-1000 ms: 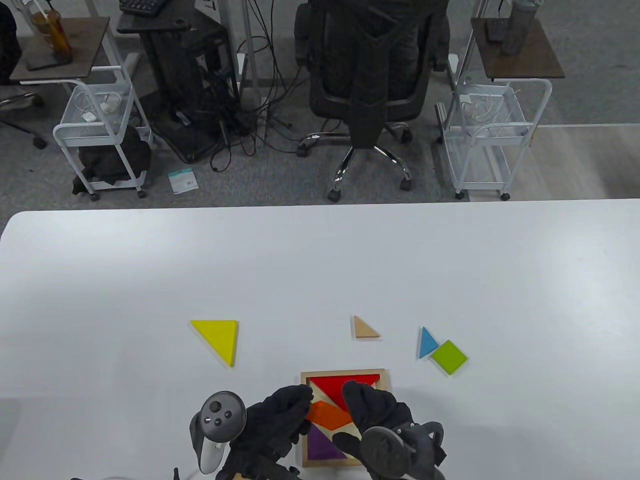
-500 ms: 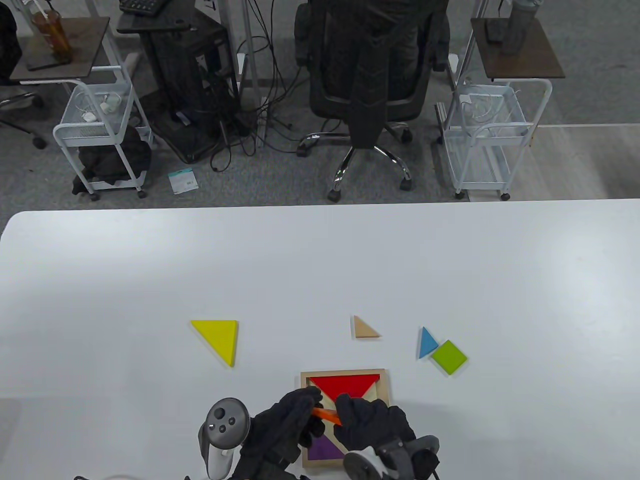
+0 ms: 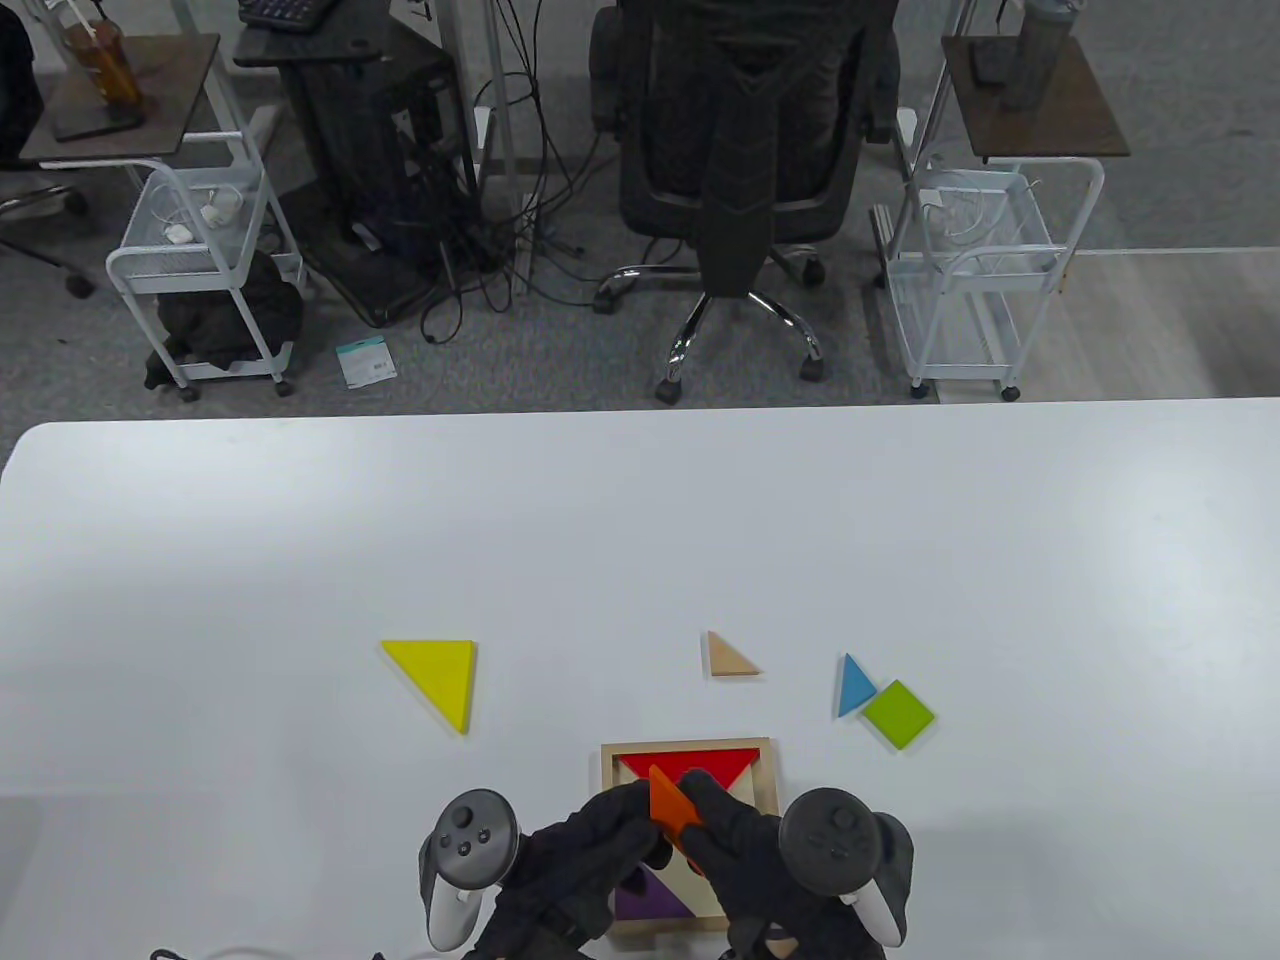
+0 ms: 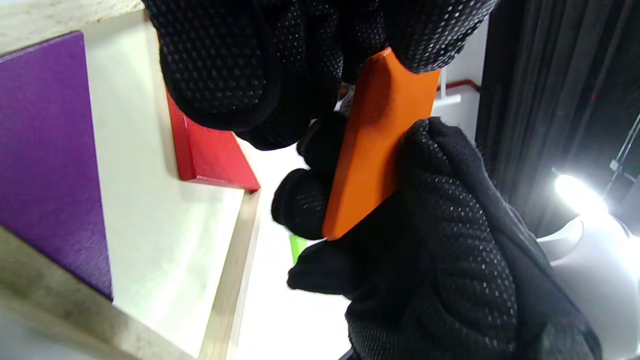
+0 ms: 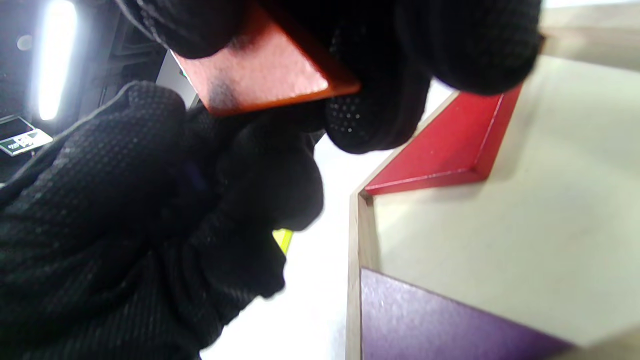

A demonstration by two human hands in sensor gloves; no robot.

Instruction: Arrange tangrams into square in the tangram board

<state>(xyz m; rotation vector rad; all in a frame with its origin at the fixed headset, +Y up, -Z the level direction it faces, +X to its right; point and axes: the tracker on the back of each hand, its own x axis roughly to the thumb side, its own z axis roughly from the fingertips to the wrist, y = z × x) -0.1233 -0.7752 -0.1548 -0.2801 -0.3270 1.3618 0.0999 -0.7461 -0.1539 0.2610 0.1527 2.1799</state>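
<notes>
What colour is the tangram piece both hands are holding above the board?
Orange. The piece is pinched between both hands, clearest in the left wrist view.

The white desk carries a wooden tangram board, yellow triangle, tan triangle, blue triangle and green square.

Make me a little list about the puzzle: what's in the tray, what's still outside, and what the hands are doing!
In tray: red triangle, purple triangle, inside the wooden board
Held: orange piece, lifted above the board, tilted
Left hand: pinches orange piece
Right hand: pinches orange piece
Outside on table: yellow triangle, tan triangle, blue triangle, green square
Blue and green: touching
</notes>
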